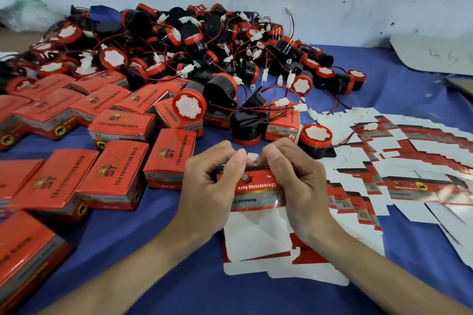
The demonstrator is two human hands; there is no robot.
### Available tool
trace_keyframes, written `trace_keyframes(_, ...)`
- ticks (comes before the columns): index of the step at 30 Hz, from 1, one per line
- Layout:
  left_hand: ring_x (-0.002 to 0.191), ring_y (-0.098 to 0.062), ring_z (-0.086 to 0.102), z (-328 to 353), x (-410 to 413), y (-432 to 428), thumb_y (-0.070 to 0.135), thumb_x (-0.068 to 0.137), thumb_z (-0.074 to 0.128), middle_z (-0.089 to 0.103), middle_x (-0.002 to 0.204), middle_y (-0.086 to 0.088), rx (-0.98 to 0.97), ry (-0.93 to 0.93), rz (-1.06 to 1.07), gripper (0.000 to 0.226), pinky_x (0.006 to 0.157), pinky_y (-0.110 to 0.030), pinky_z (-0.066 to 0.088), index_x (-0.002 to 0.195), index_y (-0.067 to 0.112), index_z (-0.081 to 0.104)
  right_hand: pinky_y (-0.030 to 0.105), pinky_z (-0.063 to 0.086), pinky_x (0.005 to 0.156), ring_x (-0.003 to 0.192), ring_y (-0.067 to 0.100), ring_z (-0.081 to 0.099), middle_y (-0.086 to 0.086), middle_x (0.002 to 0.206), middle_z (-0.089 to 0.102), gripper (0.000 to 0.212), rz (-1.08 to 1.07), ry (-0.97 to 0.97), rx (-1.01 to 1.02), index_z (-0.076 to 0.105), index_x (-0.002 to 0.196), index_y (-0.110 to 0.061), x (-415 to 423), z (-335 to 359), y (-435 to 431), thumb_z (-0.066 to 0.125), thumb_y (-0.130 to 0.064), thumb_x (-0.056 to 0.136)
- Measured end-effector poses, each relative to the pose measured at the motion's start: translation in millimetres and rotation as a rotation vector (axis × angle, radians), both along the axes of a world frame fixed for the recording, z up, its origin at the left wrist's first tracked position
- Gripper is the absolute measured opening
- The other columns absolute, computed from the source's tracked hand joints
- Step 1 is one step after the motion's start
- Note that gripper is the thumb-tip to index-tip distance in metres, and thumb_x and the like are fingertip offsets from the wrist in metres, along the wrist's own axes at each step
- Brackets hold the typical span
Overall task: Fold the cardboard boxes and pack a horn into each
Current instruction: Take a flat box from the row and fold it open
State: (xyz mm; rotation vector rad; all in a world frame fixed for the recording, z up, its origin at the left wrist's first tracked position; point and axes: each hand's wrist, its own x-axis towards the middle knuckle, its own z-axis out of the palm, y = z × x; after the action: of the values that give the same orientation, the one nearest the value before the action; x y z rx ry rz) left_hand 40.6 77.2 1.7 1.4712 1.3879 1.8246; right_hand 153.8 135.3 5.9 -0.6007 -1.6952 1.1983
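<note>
Head view: box (pixel 252 188) gripped between both hands (pixel 212 186) (pixel 297 184).

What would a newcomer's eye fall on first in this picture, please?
The big tangled pile of red-and-black horns at the back stands out first. In the centre foreground, the left hand and right hand grip a half-folded box. Finished red boxes crowd the left; flat blanks fan out on the right.

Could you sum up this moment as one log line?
step: folding | left hand, right hand: gripping cardboard box | horn pile: behind | closed boxes: left
</note>
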Motion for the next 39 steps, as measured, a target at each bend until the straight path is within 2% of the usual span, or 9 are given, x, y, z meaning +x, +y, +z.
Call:
trace_keyframes(5,0.102,-0.008,0.063,2,-6,2,0.044,0.082,0.054,0.064,0.109,0.007,-0.116,0.098,-0.119,0.043,0.077,-0.017,0.053,0.11,0.014,0.065,0.026,0.05,0.068,0.077,0.01,0.059,-0.005,0.079,0.061,0.031,-0.132,0.042,0.189,0.063,0.069,-0.008,5,3,13,0.053,-0.031,0.087)
trace_keyframes(10,0.117,0.0,0.056,2,-12,5,0.051,0.083,0.056,0.058,0.132,0.01,-0.105,0.195,0.112,0.054,0.086,-0.016,0.051,0.127,0.021,0.061,0.03,0.043,0.065,0.072,0.015,0.053,-0.001,0.079,0.053,0.011,-0.404,0.027,0.3,0.051,0.08,-0.028,10,8,20,0.054,-0.034,0.09)
trace_keyframes(14,0.138,0.002,0.031,3,-11,8,0.037,0.095,0.048,0.034,0.153,0.009,0.041,0.142,0.314,0.039,0.111,-0.024,0.034,0.134,0.027,0.048,0.011,0.048,0.064,0.073,0.001,0.067,-0.01,0.077,0.072,0.017,-0.134,-0.097,0.032,0.068,0.084,-0.027,3,12,6,0.062,-0.043,0.083)
trace_keyframes(21,0.146,-0.002,-0.003,-23,5,7,0.042,0.099,0.033,-0.006,0.159,0.021,-0.06,0.338,-0.083,0.057,0.12,-0.029,0.01,0.152,0.027,0.018,0.029,0.055,0.072,0.085,0.021,0.07,0.007,0.088,0.072,0.025,0.313,0.056,-0.513,0.074,0.087,-0.019,10,14,11,0.07,-0.039,0.073)
trace_keyframes(26,0.144,-0.001,0.001,-32,5,19,0.072,0.087,-0.001,-0.017,0.155,0.024,-0.206,0.544,0.036,0.062,0.113,-0.015,0.011,0.145,0.048,-0.002,0.032,0.056,0.079,0.092,0.026,0.07,0.01,0.092,0.073,0.027,0.289,-0.089,-0.434,0.073,0.089,-0.019,13,14,17,0.072,-0.039,0.072)
trace_keyframes(30,0.14,0.008,-0.021,-34,0,10,0.062,0.095,0.02,-0.031,0.149,0.03,-0.238,0.52,-0.189,0.066,0.112,-0.016,0.003,0.142,0.049,-0.025,0.029,0.057,0.068,0.083,0.022,0.072,0.006,0.085,0.074,0.018,0.173,-0.161,-0.389,0.071,0.088,-0.02,13,15,19,0.077,-0.03,0.074)
trace_keyframes(32,0.14,0.009,-0.019,-30,-1,6,0.053,0.095,0.035,-0.029,0.151,0.028,-0.279,0.486,-0.246,0.08,0.118,-0.026,0.007,0.142,0.042,-0.029,0.028,0.056,0.066,0.075,0.013,0.07,0.001,0.077,0.072,0.016,0.034,-0.287,-0.21,0.069,0.085,-0.019,13,12,21,0.078,-0.022,0.073)
trace_keyframes(35,0.146,-0.001,0.003,-15,-4,6,0.032,0.088,0.055,-0.003,0.161,0.014,-0.146,0.258,-0.159,0.093,0.12,-0.037,0.018,0.15,0.027,-0.013,0.017,0.043,0.058,0.064,0.006,0.053,-0.007,0.066,0.058,0.019,-0.197,-0.486,0.429,0.06,0.075,-0.016,11,7,23,0.077,-0.013,0.067)
trace_keyframes(39,0.144,-0.007,0.022,-12,-10,7,0.038,0.085,0.055,0.02,0.154,0.012,0.052,0.223,-0.051,0.089,0.113,-0.025,0.027,0.15,0.025,-0.003,0.022,0.04,0.07,0.074,0.017,0.051,0.005,0.074,0.061,0.034,-0.015,-0.618,1.015,0.061,0.08,-0.006,14,4,26,0.073,0.009,0.053)
